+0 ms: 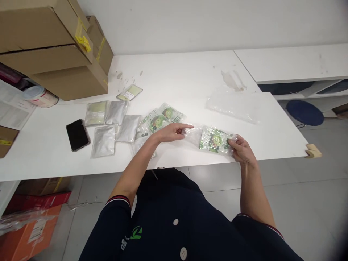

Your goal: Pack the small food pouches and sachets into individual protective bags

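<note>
A clear plastic bag (191, 135) with a green and white kiwi-print packet (216, 139) inside stretches between my hands above the table's front edge. My right hand (243, 149) pinches its right end, thumb on top. At the loose, see-through left end is my left hand (172, 133), its index finger stretched out and its thumb beside the plastic; the exact grip is partly hidden. More kiwi-print packets (157, 121) lie overlapped behind my left hand. Left of them, several silver foil pouches (103, 141) rest flat, with a pale green pouch (96, 113) among them.
A black phone (77, 135) lies left of the pouches. Cardboard boxes (73, 78) and a tin (40, 96) stand at the back left. Flat clear plastic (233, 107) lies at the right on the white table (185, 79). A blue stool (305, 111) stands beyond.
</note>
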The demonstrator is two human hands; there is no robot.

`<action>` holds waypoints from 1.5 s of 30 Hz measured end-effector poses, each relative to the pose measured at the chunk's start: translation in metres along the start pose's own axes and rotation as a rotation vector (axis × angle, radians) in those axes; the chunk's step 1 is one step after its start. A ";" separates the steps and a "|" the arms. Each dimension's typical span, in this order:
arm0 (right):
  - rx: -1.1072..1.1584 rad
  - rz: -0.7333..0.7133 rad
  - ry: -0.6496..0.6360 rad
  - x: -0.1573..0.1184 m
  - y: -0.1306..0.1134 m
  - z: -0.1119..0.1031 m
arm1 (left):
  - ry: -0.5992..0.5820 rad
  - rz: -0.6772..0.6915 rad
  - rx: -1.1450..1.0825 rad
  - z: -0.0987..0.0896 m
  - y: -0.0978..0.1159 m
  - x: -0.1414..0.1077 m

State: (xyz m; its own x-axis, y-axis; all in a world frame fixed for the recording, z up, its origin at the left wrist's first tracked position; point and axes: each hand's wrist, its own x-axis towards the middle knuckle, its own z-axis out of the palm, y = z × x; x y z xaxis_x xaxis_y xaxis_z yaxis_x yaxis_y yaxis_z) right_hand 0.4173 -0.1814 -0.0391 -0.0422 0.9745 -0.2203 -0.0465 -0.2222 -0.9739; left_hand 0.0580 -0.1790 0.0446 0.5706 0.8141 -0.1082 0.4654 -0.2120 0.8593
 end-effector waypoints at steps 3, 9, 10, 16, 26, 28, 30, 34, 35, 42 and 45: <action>0.047 0.010 0.010 -0.006 0.000 0.004 | 0.051 0.044 0.176 0.011 0.000 0.003; 0.184 0.033 0.024 -0.010 0.006 0.013 | 0.369 0.313 0.410 0.025 -0.019 0.018; 0.203 0.043 0.025 -0.010 0.008 0.014 | 0.382 0.336 0.422 0.022 -0.021 0.021; 0.296 0.028 0.103 -0.011 0.015 0.029 | 0.601 0.219 0.259 -0.012 -0.020 0.035; 0.564 -0.216 0.391 -0.024 0.000 0.112 | 0.526 -0.263 -1.215 0.072 0.013 0.016; 0.568 -0.191 0.360 -0.033 0.002 0.149 | 0.621 -0.154 -1.311 0.087 0.015 0.024; 0.538 -0.119 0.266 -0.046 0.007 0.176 | 0.807 -0.080 -1.335 0.089 0.012 0.031; 0.332 0.039 0.008 -0.058 0.011 0.173 | 0.938 -0.228 -1.262 0.072 -0.010 0.021; 0.272 0.053 -0.018 -0.055 0.008 0.163 | 0.925 -0.273 -1.210 0.068 -0.015 0.015; -0.243 -0.519 0.081 -0.014 -0.067 0.127 | 0.612 -0.256 -0.916 0.072 -0.012 -0.014; -0.577 -0.785 0.005 -0.003 -0.116 0.133 | 0.533 -0.169 -0.887 0.077 -0.001 -0.014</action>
State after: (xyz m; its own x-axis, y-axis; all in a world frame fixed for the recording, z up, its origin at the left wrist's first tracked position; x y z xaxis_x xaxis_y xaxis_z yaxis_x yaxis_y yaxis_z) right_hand 0.2901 -0.1628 0.0814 -0.2034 0.8392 0.5043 0.4371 0.5388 -0.7202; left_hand 0.1018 -0.2316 0.0061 0.0721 0.9745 -0.2124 -0.2747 0.2241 0.9350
